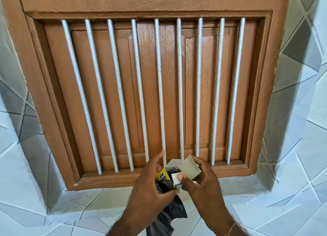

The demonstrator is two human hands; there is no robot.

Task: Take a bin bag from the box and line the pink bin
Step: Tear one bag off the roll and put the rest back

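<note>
- Head view, looking down at both hands in front of a brown wooden shuttered window (159, 87) with white vertical bars (160, 90).
- Left hand (150, 188): thumb and lower fingers pinched on the black bin bag (169, 212); index finger sticks up free, not touching anything.
- Bin bag: crumpled black plastic, upper end at the mouth of the box, the rest hangs down below the left hand towards the bottom edge of the frame. Can't tell whether any of it is still inside the box.
- Right hand (200, 179): wrapped around the box (177, 173), thumb pressed on its front white face, fingers behind.
- Box: small carton, held between the two hands just in front of the window sill (230, 173). Top flap (189, 168) open and tilted up to the right, plain grey-brown inside. Yellow panel with black print on its left side, next to the left hand's fingers.
- Thin thread band (231, 228) on the right wrist.
- Ledge (106, 200) under the hands and the walls (300, 111) either side: pale tiles with diagonal grey line pattern.
- Pink bin: not in view.
</note>
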